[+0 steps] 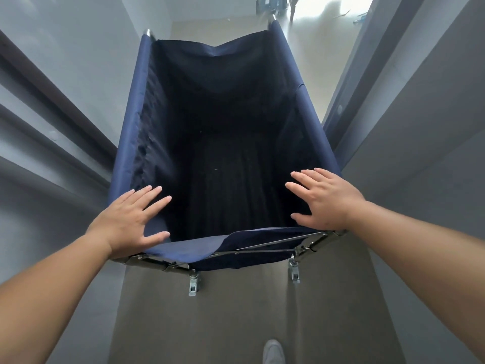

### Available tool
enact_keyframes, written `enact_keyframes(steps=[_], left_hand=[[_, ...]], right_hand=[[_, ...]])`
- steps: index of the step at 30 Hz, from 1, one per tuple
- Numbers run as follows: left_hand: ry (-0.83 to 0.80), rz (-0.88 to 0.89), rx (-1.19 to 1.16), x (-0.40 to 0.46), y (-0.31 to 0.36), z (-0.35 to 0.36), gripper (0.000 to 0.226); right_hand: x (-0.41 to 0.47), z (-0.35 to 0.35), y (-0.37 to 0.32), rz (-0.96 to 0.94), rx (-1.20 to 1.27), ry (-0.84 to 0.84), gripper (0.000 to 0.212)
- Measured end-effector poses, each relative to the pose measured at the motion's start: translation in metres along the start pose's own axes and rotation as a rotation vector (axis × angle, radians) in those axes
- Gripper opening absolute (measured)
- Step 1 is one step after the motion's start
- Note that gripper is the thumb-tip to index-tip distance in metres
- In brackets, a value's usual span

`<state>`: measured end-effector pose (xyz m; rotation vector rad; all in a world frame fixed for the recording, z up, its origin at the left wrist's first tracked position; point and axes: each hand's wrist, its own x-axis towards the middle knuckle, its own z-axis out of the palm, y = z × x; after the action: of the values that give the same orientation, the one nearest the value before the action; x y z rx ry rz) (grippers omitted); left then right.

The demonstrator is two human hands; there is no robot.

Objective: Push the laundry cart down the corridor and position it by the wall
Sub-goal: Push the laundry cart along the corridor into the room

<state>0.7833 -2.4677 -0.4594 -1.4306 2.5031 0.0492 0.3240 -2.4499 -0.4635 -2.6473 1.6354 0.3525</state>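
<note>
A laundry cart with a dark blue fabric bag on a folding metal frame fills the middle of the corridor in front of me. Its bag looks empty and dark inside. My left hand rests flat on the cart's near left corner, fingers spread and straight. At the near right corner my right hand lies the same way, fingers straight and spread over the rim. Two caster wheels show under the near edge.
Grey walls close in on both sides of the narrow corridor, with a door frame on the right. Brown floor runs under me; my shoe shows at the bottom. A brighter room with furniture legs lies beyond the cart.
</note>
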Motion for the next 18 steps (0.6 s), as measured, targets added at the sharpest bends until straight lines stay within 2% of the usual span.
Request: enact_keyframes(steps=[18], left_hand=[[0.003,-0.009,0.007,0.093,-0.054,-0.017,0.087]], right_hand=[[0.100,-0.018,0.054,0.007,0.008,0.000,0.080]])
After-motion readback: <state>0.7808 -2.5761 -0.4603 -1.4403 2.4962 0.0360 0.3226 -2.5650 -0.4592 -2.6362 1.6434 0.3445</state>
